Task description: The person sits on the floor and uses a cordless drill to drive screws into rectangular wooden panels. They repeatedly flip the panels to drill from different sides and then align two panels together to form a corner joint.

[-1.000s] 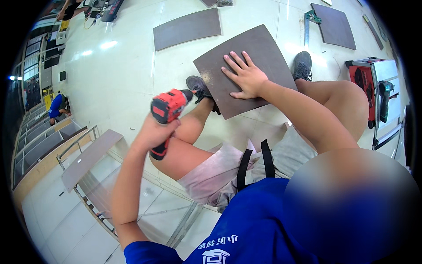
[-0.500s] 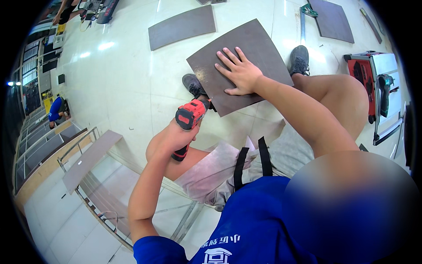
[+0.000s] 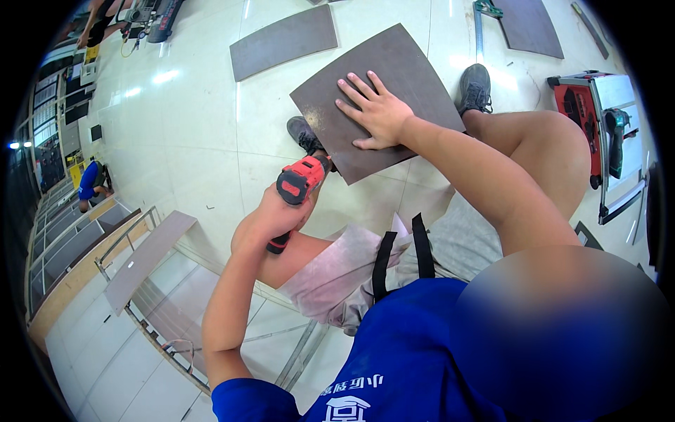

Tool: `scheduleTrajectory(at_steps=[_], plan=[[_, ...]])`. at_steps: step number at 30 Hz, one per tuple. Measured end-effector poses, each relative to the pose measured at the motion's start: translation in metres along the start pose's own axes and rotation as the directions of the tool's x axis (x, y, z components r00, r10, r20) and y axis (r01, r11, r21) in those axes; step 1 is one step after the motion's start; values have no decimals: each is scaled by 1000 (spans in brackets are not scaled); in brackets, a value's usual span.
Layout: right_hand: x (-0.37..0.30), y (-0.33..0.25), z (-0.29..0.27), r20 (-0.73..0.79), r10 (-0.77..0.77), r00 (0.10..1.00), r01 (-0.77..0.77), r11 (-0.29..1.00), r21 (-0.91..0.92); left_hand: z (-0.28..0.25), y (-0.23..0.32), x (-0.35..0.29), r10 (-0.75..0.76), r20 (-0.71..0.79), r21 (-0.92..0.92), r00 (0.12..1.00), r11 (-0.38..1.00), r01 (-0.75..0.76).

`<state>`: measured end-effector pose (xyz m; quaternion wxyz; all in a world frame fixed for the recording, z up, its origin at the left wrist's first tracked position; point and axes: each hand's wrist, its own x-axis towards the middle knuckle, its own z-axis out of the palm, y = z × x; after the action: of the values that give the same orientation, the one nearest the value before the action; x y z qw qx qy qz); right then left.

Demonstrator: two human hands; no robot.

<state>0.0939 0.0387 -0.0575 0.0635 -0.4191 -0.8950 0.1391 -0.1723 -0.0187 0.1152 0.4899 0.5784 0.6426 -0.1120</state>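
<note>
The left hand [image 3: 276,212] is closed round the handle of a red-and-black drill [image 3: 301,180], whose nose points toward one o'clock. The right hand [image 3: 380,119] lies flat, fingers spread toward ten and eleven, on a brown panel [image 3: 423,97], pressing without grasping. The panel sits between the two shoes, the drill at its half past seven, the bit near that edge. A pale patch [image 3: 314,118] marks the panel at nine o'clock.

The step in hand looks like setting the drill to the edge while the flat palm steadies the work. The next move seems to call for a square bit, firm downward pressure and the left leg kept clear.

Further out, another panel [image 3: 285,43] lies on the floor at ten, a tool case [image 3: 610,105] stands at three, and a co-worker [image 3: 90,184] bends just short of nine.

The bit's tip is too small to tell whether it touches wood. The panel's underside and whatever supports it are hidden, the left shoe [image 3: 304,135] is partly covered, and a blur hides the upper right arm.
</note>
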Motion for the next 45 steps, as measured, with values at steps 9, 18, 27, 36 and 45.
scheduleTrajectory(at_steps=[9,18,27,36,45], plan=[[-1,0,1,-8,-2,1000,3,1000,13,-2,8,11,-8,11,97,1000,995,7],[-3,-1,1,-9,9,1000,-9,1000,24,-6,-2,13,54,22,153,998,987,-56],[-10,-9,10,-41,24,999,-23,999,36,-6,-10,11,-13,1,37,1000,999,13],[-39,-2,8,-57,20,998,-20,1000,13,-3,2,13,-75,12,13,997,997,74],[-42,12,6,-54,-72,996,75,995,70,-4,6,12,-99,0,26,995,995,99]])
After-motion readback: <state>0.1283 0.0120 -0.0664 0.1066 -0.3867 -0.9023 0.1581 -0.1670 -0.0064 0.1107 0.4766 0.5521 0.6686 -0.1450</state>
